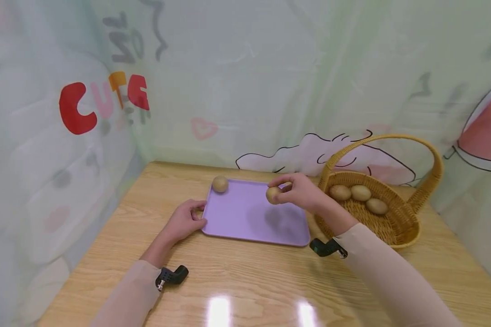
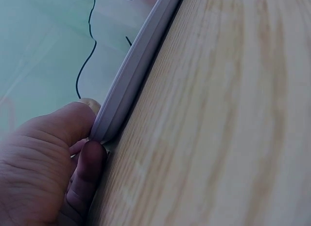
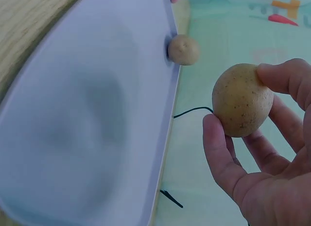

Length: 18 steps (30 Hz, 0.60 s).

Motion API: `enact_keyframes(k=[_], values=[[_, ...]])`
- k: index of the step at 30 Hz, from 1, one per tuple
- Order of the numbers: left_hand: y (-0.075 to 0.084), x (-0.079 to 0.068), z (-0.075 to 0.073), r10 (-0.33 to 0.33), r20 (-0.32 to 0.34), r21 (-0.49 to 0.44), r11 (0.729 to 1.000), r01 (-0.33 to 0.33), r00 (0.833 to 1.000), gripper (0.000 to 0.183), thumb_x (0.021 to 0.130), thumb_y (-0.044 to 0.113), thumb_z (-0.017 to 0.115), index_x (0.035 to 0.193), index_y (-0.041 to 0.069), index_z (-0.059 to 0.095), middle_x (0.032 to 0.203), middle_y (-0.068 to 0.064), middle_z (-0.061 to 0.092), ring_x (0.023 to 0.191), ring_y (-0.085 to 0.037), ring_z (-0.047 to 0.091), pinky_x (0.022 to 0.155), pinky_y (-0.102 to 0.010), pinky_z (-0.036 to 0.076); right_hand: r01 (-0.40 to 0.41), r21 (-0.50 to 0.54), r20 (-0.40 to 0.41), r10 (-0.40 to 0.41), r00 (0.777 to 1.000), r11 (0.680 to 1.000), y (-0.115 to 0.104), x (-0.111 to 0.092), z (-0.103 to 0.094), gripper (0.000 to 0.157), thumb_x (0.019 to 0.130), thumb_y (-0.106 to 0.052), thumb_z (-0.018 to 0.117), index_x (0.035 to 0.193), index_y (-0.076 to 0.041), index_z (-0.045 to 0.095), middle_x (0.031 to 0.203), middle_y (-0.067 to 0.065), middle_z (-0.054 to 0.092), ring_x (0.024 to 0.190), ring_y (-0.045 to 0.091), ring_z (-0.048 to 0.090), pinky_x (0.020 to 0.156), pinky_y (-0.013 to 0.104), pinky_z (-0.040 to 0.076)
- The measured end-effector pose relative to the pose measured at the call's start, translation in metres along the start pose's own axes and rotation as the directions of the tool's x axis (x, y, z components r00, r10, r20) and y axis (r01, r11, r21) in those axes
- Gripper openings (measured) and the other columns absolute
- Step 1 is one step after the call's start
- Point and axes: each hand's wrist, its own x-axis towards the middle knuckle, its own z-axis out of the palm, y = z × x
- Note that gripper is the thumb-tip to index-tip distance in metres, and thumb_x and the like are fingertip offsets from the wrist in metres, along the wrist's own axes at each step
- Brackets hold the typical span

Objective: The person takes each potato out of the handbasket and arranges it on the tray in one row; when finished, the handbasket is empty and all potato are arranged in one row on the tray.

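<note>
Above the right half of a purple tray (image 1: 245,213), my right hand (image 1: 300,193) pinches a round brown potato (image 3: 242,100) between thumb and fingers. The potato is speckled and hangs clear of the tray. A second potato (image 1: 220,184) rests in the tray's far left corner. At the tray's left side, my left hand (image 1: 185,220) pinches the rim with thumb and fingers, as the left wrist view shows closely. To the right, a wicker basket (image 1: 409,234) with a tall handle holds three more potatoes (image 1: 360,193). My right forearm hides part of the basket's near left side.
The tray lies flat on a wooden table (image 1: 237,277), close to its back edge. Behind and to the sides hangs a printed curtain (image 1: 237,91). The basket's arched handle (image 1: 393,137) rises beside my right forearm.
</note>
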Motion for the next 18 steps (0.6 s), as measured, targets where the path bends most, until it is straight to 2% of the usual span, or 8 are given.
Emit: enact_keyframes(k=[9, 18], values=[[-0.001, 0.001, 0.000, -0.012, 0.001, -0.013, 1.000, 0.012, 1.000, 0.057, 0.077, 0.002, 0.076, 0.131, -0.002, 0.058, 0.111, -0.011, 0.060, 0.070, -0.016, 0.055, 0.059, -0.025, 0.048, -0.017, 0.055, -0.011, 0.018, 1.000, 0.998, 0.001, 0.020, 0.006, 0.037, 0.080, -0.014, 0.076, 0.117, -0.013, 0.069, 0.129, 0.007, 0.056, 0.106, 0.030, 0.061, 0.083, 0.040, 0.051], [0.001, 0.000, 0.001, -0.016, -0.001, -0.020, 1.000, 0.016, 1.000, 0.057, 0.076, 0.001, 0.076, 0.131, -0.003, 0.058, 0.109, -0.010, 0.060, 0.067, -0.017, 0.053, 0.056, -0.026, 0.046, -0.058, 0.140, 0.005, 0.057, 0.998, 0.989, 0.005, 0.039, 0.011, 0.045, 0.083, -0.009, 0.072, 0.125, -0.001, 0.063, 0.131, 0.013, 0.053, 0.105, 0.029, 0.059, 0.084, 0.037, 0.050]])
